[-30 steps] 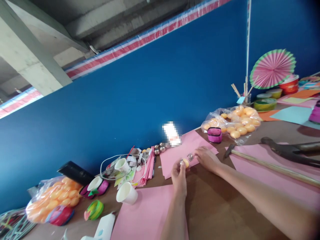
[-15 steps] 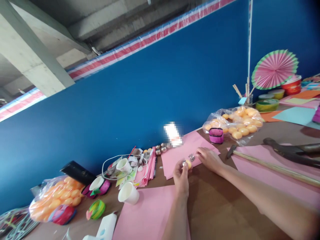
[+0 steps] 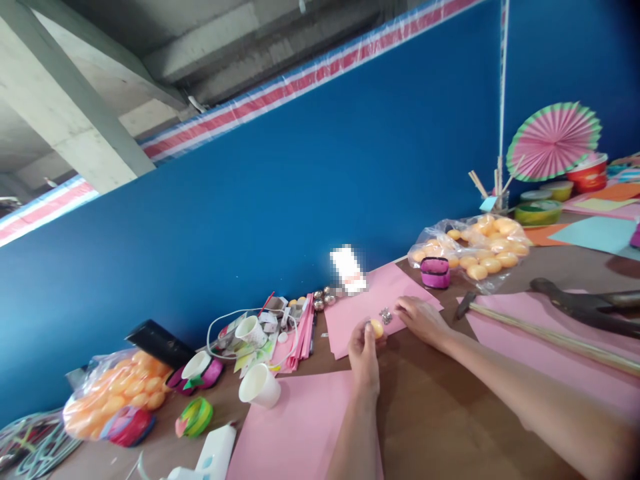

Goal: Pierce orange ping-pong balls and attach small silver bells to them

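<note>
Head view: your left hand (image 3: 364, 353) pinches an orange ball (image 3: 377, 328) over the pink sheet's (image 3: 360, 308) near edge. Your right hand (image 3: 420, 318) rests loosely open just beside a small silver piece (image 3: 385, 315). Joining looks next; that needs a steady ball.

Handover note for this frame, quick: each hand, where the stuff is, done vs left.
Left hand: pinching a small orange ball at its fingertips, above the table.
Right hand: flat on the pink paper sheet, next to a small shiny silver piece.
Bag of orange balls behind the right hand; a second bag sits far left.
Done: one ball is out and in hand.
Left: the silver piece is not picked up or joined to the ball.
</note>
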Demonstrator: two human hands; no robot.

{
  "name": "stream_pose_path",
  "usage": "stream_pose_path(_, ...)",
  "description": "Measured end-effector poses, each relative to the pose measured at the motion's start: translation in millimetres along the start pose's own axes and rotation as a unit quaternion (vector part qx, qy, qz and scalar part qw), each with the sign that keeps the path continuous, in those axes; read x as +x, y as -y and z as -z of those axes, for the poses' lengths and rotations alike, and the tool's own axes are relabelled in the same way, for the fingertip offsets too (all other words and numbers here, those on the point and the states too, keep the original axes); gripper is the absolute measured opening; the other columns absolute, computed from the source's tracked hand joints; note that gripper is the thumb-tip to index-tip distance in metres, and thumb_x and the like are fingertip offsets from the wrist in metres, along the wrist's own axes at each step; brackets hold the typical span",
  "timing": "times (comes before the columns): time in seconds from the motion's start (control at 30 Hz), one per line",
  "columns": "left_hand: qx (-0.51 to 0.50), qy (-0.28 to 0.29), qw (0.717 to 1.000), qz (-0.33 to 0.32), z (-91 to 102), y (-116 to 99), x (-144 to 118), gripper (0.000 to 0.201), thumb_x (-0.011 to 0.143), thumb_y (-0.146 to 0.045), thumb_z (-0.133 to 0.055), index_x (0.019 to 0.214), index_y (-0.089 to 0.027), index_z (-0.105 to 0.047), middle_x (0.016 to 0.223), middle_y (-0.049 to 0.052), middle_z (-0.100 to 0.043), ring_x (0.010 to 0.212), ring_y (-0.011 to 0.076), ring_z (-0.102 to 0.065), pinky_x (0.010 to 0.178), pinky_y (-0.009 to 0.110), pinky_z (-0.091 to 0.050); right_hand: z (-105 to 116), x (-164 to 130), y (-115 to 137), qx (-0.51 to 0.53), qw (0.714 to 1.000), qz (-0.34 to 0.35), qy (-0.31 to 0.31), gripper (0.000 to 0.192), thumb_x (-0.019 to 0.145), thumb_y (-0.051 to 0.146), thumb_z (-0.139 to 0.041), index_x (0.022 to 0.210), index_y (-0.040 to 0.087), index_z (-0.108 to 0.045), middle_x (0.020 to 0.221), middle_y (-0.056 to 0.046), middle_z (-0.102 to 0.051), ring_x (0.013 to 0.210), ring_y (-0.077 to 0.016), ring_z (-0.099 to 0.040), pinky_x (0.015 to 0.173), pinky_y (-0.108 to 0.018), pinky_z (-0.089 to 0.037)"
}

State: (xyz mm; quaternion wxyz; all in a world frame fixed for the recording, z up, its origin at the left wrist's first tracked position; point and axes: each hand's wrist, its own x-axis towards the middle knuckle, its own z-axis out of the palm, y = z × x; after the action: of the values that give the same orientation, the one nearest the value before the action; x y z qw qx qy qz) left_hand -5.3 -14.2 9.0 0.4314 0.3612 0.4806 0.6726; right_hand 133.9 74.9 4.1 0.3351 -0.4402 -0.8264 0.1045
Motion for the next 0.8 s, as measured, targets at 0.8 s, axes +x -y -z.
stream_pose_path(0.8, 0.033, 0.001, 0.999, -0.009, 3.0, 5, 3, 0.044, 0.069, -0.036, -0.061, 0.107, -0.017, -0.050, 0.096, 0.008, -0.059, 0.082, 0.0157, -0.060, 0.074, 0.031, -0.049, 11, -2, 8, 0.133, 0.991, -0.004, 0.014, 0.026, 0.083, 0.036, -0.039, 0.074, 0.021, -0.058, 0.070, -0.002, -0.063, 0.067, -0.0165, -0.058, 0.059, -0.024, -0.040)
